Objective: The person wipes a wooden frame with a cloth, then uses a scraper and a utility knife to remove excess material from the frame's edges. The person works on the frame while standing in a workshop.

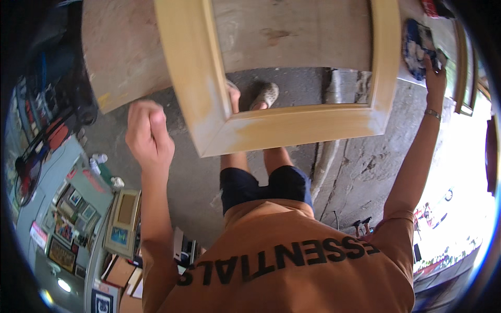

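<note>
A pale yellow wooden frame [292, 125] with whitish patches at its mitred corners rests on a brown board-topped table [125, 52], its near side jutting past the table's edge. To the left of the frame, my left hand [150, 133] is raised in a fist, with nothing visible in it. My right arm stretches far out to the right. There my right hand [436, 75] has its fingers on a crumpled dark blue and grey cloth [416, 49] and appears to grip it; its fingertips are partly hidden.
Beyond the cloth, other frame mouldings [463, 73] stand at the far right. Below lies a grey concrete floor [360, 161] with a pale strip across it. At the lower left are framed pictures [121, 221] and shelves. A red fan-like object [31, 175] is at the left rim.
</note>
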Action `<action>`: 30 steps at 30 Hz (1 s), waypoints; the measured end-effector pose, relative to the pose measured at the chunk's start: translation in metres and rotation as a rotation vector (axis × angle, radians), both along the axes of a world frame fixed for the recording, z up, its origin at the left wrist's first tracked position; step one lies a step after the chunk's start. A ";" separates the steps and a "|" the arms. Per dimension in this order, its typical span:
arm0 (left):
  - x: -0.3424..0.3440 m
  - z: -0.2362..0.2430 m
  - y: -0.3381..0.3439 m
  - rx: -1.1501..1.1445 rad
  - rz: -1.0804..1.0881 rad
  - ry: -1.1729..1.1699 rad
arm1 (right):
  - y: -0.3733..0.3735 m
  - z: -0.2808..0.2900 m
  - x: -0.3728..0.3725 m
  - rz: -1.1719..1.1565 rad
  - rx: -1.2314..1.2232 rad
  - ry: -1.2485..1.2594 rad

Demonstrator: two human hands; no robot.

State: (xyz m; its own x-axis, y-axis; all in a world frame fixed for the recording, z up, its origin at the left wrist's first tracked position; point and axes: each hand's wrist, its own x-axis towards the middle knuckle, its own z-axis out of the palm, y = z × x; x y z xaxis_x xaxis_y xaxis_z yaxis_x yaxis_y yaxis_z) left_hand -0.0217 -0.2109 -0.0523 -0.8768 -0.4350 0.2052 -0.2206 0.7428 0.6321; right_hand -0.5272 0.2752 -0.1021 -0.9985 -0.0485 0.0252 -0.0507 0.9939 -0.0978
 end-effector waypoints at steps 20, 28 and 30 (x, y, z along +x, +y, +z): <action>-0.019 -0.006 -0.041 0.063 0.110 0.126 | -0.152 0.081 0.075 0.325 -0.588 0.324; -0.118 -0.015 -0.096 0.258 0.524 0.134 | -0.294 0.059 -0.026 0.679 -0.229 0.456; -0.138 -0.029 -0.110 0.131 0.419 0.237 | -0.322 0.049 -0.058 0.798 -0.219 0.486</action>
State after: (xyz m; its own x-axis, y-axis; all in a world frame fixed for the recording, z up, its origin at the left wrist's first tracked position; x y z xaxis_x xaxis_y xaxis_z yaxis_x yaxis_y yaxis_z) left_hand -0.1595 -0.3207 -0.0816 -0.5568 -0.7756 0.2973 -0.3223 0.5317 0.7832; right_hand -0.5848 -0.0465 -0.0527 -0.5515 -0.6545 0.5172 -0.7886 0.6112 -0.0674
